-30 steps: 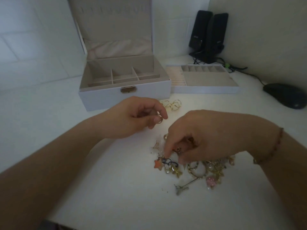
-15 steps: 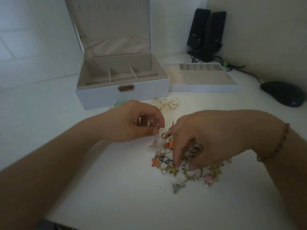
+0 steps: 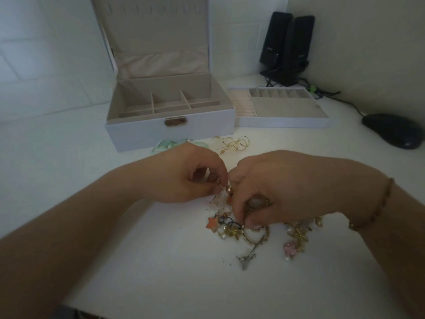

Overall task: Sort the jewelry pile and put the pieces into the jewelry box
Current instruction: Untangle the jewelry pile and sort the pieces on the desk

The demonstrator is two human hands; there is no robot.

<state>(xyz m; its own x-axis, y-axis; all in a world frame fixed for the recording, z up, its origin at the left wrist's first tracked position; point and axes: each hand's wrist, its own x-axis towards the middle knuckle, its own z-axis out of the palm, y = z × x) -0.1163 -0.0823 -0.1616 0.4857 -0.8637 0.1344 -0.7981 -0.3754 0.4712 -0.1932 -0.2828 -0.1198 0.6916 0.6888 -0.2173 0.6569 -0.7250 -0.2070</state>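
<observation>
— Both hands have drawn together since a second ago; what are they doing?
— Over the jewelry pile point(image 3: 257, 229) on the white table point(image 3: 138, 261), the left hand point(image 3: 184, 176) pinches a small ring point(image 3: 219, 184), and the right hand point(image 3: 276, 187) curls round a gold clump point(image 3: 257, 202), fingertips in the tangle.
— And the jewelry box point(image 3: 165, 132)?
— Beyond the hands, lid up, compartments bare; its tray point(image 3: 282, 122) sits just right of it. A gold chain point(image 3: 232, 143) and pale green piece point(image 3: 165, 143) lie before it.
— Anything else?
— Two speakers point(image 3: 287, 47) and a mouse point(image 3: 393, 130).
</observation>
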